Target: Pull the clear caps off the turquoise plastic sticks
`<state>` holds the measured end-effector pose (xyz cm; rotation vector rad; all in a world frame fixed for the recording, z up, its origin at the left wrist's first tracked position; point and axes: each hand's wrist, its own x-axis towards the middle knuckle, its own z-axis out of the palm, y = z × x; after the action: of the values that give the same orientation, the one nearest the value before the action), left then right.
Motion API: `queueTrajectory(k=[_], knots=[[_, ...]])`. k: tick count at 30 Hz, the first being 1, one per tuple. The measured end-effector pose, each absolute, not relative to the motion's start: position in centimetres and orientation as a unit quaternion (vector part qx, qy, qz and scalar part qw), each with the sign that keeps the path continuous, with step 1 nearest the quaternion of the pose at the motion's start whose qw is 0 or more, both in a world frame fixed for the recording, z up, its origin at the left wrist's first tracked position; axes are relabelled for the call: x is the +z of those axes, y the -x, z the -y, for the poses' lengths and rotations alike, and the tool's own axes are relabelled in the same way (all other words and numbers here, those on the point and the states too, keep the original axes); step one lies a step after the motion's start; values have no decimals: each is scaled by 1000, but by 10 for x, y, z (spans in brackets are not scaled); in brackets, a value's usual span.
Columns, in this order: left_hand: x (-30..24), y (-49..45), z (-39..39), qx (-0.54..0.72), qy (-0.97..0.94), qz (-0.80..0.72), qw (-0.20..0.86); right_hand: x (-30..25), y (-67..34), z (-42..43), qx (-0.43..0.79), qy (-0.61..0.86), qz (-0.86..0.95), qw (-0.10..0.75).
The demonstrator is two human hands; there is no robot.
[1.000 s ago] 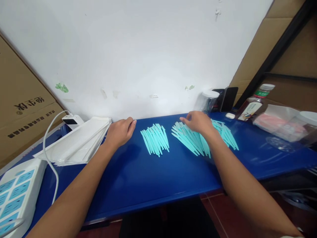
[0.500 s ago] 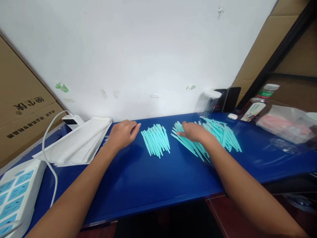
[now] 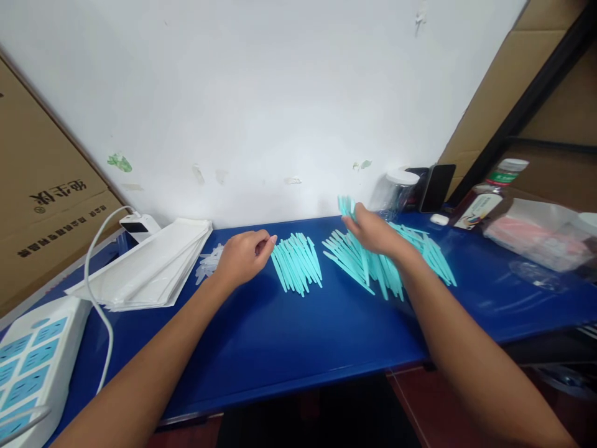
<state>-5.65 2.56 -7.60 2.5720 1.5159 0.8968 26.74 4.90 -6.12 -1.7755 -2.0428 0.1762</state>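
Observation:
Two heaps of thin turquoise plastic sticks lie on the blue table (image 3: pixel 289 336). The small neat pile (image 3: pixel 297 261) is in the middle; a larger loose pile (image 3: pixel 420 255) spreads to its right. My right hand (image 3: pixel 375 233) is lifted just above the large pile, fingers closed on a few turquoise sticks (image 3: pixel 346 205) that poke up past them. My left hand (image 3: pixel 243 255) rests on the table with curled fingers, its fingertips touching the left edge of the small pile and nothing visibly in it.
A stack of white flat bags (image 3: pixel 149 264) lies left, with small clear pieces (image 3: pixel 209 261) beside it. A white power strip (image 3: pixel 28 354) and cable sit front left. A clear jar (image 3: pixel 396 190), phone (image 3: pixel 436 186), bottles and a plastic bag stand at the back right. Cardboard boxes flank the table.
My right hand rose from the large pile with a few sticks pinched in it. My left hand slid right until it touched the small pile.

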Motion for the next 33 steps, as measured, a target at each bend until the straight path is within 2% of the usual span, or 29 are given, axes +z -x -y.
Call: queueTrajectory(k=[2, 4, 6, 8, 12, 17, 22, 28, 33], knots=[[-78, 46, -20, 362, -787, -479, 143, -59, -260, -48, 95, 580, 730, 348], [-81, 31, -11, 436, -713, -443, 325, -58, -244, -41, 134, 510, 711, 465], [-85, 13, 4, 442, -632, -380, 510, -60, -221, -29, 172, 465, 687, 531], [-88, -4, 23, 405, -588, -340, 612, -65, -198, -13, 215, 439, 666, 563], [-89, -25, 53, 314, -603, -321, 659, -72, -167, 11, 226, 398, 652, 604], [-88, -25, 57, 217, -600, -335, 693, -72, -162, 17, 249, 384, 641, 617], [-90, -23, 53, 247, -537, -348, 728, -72, -163, 16, 268, 396, 632, 610], [-90, -16, 44, 309, -499, -369, 721, -71, -175, 11, 286, 374, 666, 579], [-92, -9, 37, 292, -522, -330, 731, -65, -185, 8, 304, 359, 682, 560]])
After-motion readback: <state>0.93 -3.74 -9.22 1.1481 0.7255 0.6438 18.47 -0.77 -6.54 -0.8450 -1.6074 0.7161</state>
